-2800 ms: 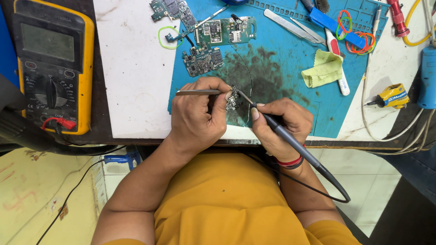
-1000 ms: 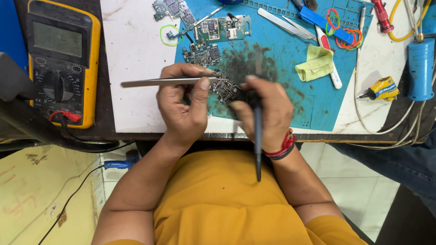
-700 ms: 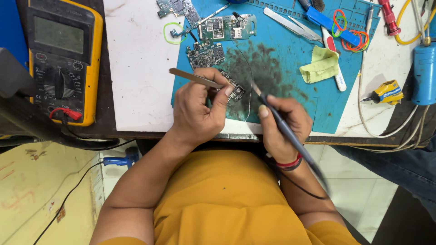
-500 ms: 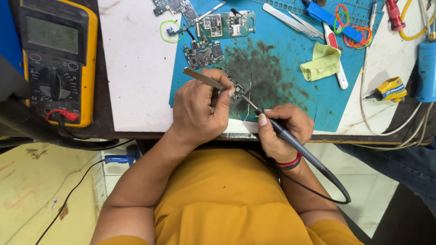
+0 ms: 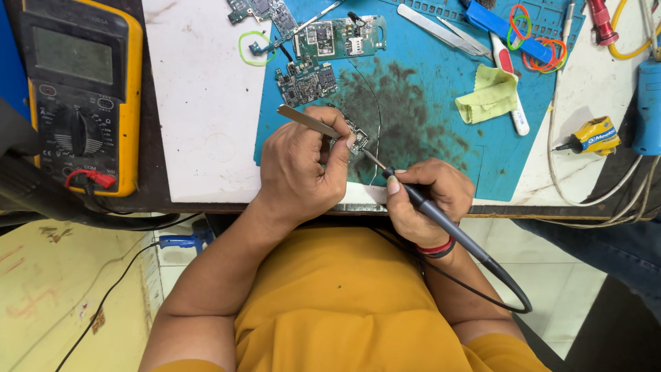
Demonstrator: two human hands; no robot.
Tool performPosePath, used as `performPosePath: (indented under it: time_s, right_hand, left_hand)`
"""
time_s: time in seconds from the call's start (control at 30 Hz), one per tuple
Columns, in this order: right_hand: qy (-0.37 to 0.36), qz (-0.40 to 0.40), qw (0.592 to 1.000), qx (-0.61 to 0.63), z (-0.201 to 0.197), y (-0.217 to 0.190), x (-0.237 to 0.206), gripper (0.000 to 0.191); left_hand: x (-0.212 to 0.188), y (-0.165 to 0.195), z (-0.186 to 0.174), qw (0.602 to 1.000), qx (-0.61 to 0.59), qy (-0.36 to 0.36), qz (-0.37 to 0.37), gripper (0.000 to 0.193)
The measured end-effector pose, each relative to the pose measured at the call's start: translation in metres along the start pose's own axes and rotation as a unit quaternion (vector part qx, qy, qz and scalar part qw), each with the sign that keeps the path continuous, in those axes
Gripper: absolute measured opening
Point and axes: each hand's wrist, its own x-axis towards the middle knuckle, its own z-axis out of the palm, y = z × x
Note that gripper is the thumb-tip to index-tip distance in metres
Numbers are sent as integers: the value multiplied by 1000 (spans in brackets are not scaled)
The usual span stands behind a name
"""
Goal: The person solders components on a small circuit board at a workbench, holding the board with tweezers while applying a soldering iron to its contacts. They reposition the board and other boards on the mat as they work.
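Note:
My left hand (image 5: 303, 172) grips metal tweezers (image 5: 306, 121) whose tips press a small circuit board (image 5: 358, 136) onto the blue work mat (image 5: 427, 131). My right hand (image 5: 423, 200) holds a black soldering iron (image 5: 441, 220) like a pen. Its thin tip touches the small board from the right. The iron's cord loops down past my right wrist, which wears a red band.
A yellow multimeter (image 5: 79, 96) lies at the left. Other circuit boards (image 5: 337, 38) sit at the mat's top, with a green rubber ring (image 5: 253, 48). A yellow cloth (image 5: 490, 95), spare tweezers (image 5: 441, 31), rubber bands (image 5: 544, 41) and a blue tool (image 5: 647, 103) lie at the right.
Over the last second both hands settled near the table edge. The tweezers swung from flat to pointing down at the small board, and the soldering iron's tip came onto it.

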Motion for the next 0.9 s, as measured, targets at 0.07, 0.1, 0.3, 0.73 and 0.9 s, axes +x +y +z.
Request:
performPosePath:
  time_s: [0.07, 0.1, 0.3, 0.73, 0.9]
  right_hand:
    - [-5, -7, 1000, 0, -1, 0, 1, 14]
    - [-7, -11, 1000, 0, -1, -1, 1, 14]
    - [-4, -19, 1000, -7, 0, -1, 3, 14]
    - [-10, -15, 1000, -14, 0, -3, 5, 15]
    - [-13, -16, 1000, -16, -1, -3, 6, 15]
  left_hand:
    - [0, 0, 0, 1000, 7, 0, 1, 20]
    - [-1, 1, 0, 1000, 5, 0, 0, 20]
    - [-1, 0, 1, 1000, -2, 1, 3, 21]
    - [0, 0, 1, 1000, -8, 1, -1, 20]
    - [0, 0, 2, 1000, -4, 3, 3, 20]
